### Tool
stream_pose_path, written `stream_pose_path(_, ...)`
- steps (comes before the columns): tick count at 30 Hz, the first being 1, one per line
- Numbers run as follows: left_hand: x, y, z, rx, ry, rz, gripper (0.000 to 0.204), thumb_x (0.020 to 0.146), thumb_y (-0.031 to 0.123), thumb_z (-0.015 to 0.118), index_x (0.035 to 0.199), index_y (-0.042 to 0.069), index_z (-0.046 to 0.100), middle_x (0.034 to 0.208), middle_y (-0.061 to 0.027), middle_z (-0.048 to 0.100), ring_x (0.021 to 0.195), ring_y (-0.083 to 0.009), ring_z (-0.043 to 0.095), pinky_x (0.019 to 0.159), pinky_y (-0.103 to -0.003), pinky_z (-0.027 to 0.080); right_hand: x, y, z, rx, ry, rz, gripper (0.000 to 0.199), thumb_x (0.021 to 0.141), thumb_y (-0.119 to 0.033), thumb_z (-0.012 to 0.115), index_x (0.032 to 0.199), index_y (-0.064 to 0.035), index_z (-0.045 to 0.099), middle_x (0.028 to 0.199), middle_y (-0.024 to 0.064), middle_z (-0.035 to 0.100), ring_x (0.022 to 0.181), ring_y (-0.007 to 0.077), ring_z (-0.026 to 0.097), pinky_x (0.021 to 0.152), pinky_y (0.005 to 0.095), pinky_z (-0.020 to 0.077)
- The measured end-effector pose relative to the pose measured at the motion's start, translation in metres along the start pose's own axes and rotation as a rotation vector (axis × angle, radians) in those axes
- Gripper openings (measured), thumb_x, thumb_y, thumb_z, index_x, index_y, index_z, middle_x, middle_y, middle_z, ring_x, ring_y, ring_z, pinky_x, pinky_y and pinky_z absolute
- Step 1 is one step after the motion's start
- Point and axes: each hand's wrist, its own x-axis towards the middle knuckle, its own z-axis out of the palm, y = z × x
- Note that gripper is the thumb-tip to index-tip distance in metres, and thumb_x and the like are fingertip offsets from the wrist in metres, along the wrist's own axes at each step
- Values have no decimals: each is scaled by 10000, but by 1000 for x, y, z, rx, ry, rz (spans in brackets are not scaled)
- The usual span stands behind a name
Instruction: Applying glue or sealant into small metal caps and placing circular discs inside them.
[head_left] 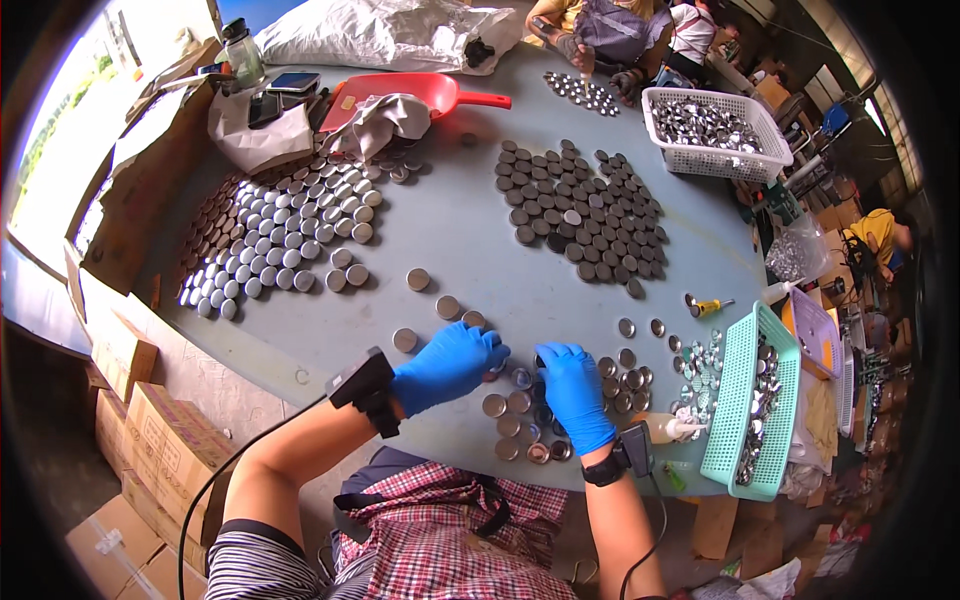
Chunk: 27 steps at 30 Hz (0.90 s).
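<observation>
My left hand (452, 366), in a blue glove, has its fingers curled in above the near part of the table; whatever they hold is hidden. My right hand (575, 395), gloved in blue too, is bent downward with its fingers together, a dark round edge showing at the fingertips. Between and below the hands lie several shallow round metal caps (508, 426), some with the hollow side up. Just beyond my left hand are a few loose silver discs (447, 307). More open metal caps (632, 379) sit right of my right hand.
Silver discs (270, 235) cover the left; darker discs (600, 215) lie mid-table. A red dustpan (410, 92) is at the back. Right are a green basket (716, 455), a yellow-handled tool (708, 306) and a squeeze bottle (660, 427). A white basket (720, 162) stands near another person's hands (628, 82).
</observation>
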Motion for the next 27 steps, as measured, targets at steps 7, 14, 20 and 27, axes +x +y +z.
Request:
stream_pose_path(7, -31, 9, -3, 186, -151, -108, 240, 812, 75, 612, 1052, 84, 625, 941, -94, 581, 839, -307, 614, 720, -402, 484, 6, -10, -5, 11, -57, 170, 190, 846, -94, 631, 1028, -52, 592, 1028, 149, 605, 928, 345, 611, 786, 437, 506)
stream_pose_path(14, -64, -11, -6, 129, 39, -232, 314, 806, 108, 606, 1119, 94, 630, 1013, -84, 590, 905, -278, 586, 804, -396, 476, 57, -32, 24, 234, 167, 245, 158, 885, -110, 648, 962, -28, 536, 980, 179, 553, 810, 411, 608, 689, 477, 509)
stream_pose_path(20, -98, -5, -29, 50, 89, -261, 389, 858, 133, 640, 1242, 93, 588, 1134, -98, 593, 971, -297, 596, 850, -415, 468, 62, -17, 26, 370, 209, 153, 112, 928, -133, 600, 988, -41, 618, 981, 174, 613, 868, 389, 623, 718, 452, 510)
stream_pose_path(27, 65, -63, -10, -201, 288, -407, 320, 888, 196, 662, 1184, 84, 614, 1128, -153, 631, 965, -383, 631, 840, -466, 507, 114, 107, 15, -204, 174, 533, 241, 912, -207, 660, 1032, -24, 558, 1046, 200, 584, 899, 413, 616, 753, 480, 507)
